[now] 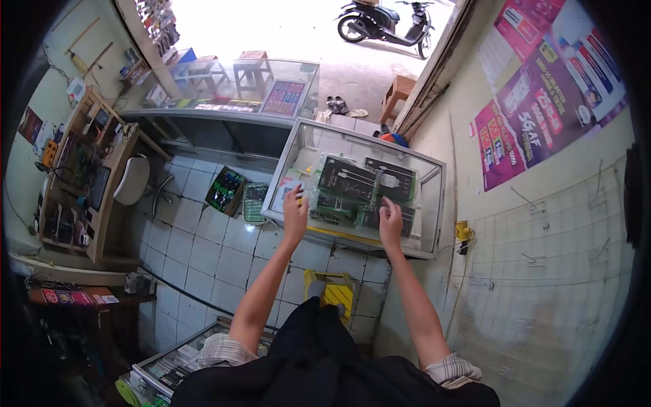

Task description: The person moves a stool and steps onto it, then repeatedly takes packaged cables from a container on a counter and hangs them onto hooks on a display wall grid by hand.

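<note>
The dark packs (349, 178) in clear plastic lay mid-case, reaching toward the near edge of the glass tabletop (424, 245). The left hand (296, 211), nearer its near-left corner, and the right hand (390, 220), over the packs' near side, had loosely curled, partly open grips; contact was unclear.
</note>
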Demonstrator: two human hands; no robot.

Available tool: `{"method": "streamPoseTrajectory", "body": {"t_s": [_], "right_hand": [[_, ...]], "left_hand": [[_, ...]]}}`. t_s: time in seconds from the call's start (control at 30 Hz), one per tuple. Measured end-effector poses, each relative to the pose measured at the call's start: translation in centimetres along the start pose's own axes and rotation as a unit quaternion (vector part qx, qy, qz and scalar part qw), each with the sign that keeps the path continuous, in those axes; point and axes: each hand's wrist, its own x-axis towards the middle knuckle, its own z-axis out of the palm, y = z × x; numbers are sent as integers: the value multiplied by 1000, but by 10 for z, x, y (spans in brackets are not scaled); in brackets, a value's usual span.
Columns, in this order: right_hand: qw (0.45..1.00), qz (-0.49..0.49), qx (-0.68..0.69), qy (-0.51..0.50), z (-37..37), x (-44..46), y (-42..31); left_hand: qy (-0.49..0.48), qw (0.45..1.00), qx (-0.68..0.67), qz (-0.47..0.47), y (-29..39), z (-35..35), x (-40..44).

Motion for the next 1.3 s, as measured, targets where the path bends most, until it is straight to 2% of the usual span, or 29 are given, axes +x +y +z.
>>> {"method": "streamPoseTrajectory", "body": {"t_s": [0.07, 0.1, 0.13, 0.17, 0.2, 0.37, 0.43, 0.47, 0.53, 0.57, 0.6, 0.67, 0.73, 0.77, 0.8, 0.83, 0.87, 0.9, 0.93, 0.97, 1.0, 1.07, 1.13, 1.23, 1.27, 1.3], "right_hand": [[994, 101, 3, 45, 29, 24, 8], [994, 103, 4, 43, 41, 30, 10], [991, 112, -57, 43, 51, 35, 12], [985, 119, -120, 43, 58, 39, 15], [984, 120, -122, 43, 62, 40, 14], [990, 113, -23, 87, 65, 34, 11], [991, 99, 16, 93, 56, 30, 2], [990, 87, 36, 102, 50, 27, -4], [989, 68, 56, 118, 34, 24, -17], [984, 61, 131, 106, 24, 20, -24], [973, 52, 206, 96, 12, 15, -33], [972, 49, 204, 103, -17, -1, -58], [945, 1, 314, 93, -52, -20, -75], [956, -7, 243, 162, -74, -32, -85], [954, -18, 238, 183, -102, -40, -102], [953, -81, 131, 261, -134, -51, -122], [932, -137, 19, 335, -162, -64, -141], [923, -140, 9, 357, -189, -75, -159], [920, -208, 17, 332, -215, -83, -178], [912, -274, 20, 304, -239, -91, -192], [910, -301, -10, 285, -259, -99, -201], [915, -320, -35, 243, -290, -117, -215], [927, -267, -65, 255, -308, -138, -213], [893, -315, -122, 297, -328, -163, -205], [918, -272, -65, 282, -332, -177, -212], [888, -271, -152, 338, -338, -185, -214]], "left_hand": [[8, 999, 29, 20, -11, 19, 19], [-20, 996, 79, 21, -11, 26, 23], [-48, 990, 128, 22, -11, 32, 26], [-48, 990, 128, 21, -11, 35, 27], [-34, 989, 142, 18, -9, 37, 25], [-3, 984, 178, 15, 12, 42, 15], [74, 977, 195, 53, 23, 45, 9], [72, 977, 193, 56, 30, 44, 8], [49, 992, 15, 114, 46, 43, 10], [13, 994, -73, 81, 50, 47, 10], [8, 993, -79, 89, 66, 48, 9], [-66, 954, -289, -40, 115, 49, 3], [-80, 940, -332, 16, 160, 54, 3], [-129, 931, -338, 50, 186, 52, 0], [-179, 918, -343, 84, 207, 53, -2], [-247, 898, -349, 106, 216, 58, 0], [-264, 887, -360, 117, 240, 56, -4], [-335, 866, -349, 130, 272, 48, -11], [-404, 839, -335, 145, 296, 47, -18], [-430, 822, -333, 171, 306, 59, -21], [-447, 805, -342, 188, 322, 65, -28], [-493, 772, -292, 275, 359, 73, -43], [-510, 736, -276, 349, 393, 79, -60], [-566, 678, -334, 331, 432, 88, -85], [-591, 650, -364, 309, 438, 100, -91], [-601, 638, -361, 318, 452, 101, -99]]}}
